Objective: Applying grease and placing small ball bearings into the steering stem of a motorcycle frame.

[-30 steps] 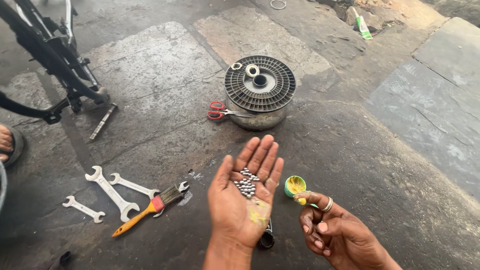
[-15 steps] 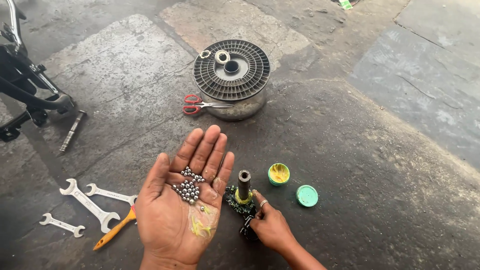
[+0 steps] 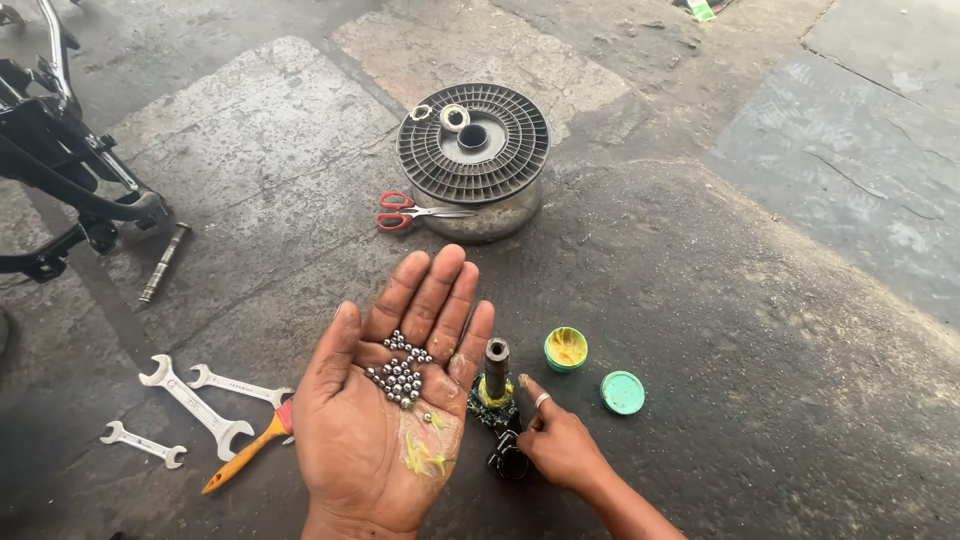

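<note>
Bearing balls (image 3: 400, 376) cupped in my flat-open left hand (image 3: 385, 420) so none roll off; right hand (image 3: 560, 445) grip pinches greased axle (image 3: 496, 375), grease tub (image 3: 566, 348) at 2 o'clock.

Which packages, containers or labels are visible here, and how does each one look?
Grease tub: small, round, green, open, yellow grease inside; on the ground right of the axle.
Lid: round, green, lying right of the tub.
Packet: green and white, top edge, too small to tell more.
</note>
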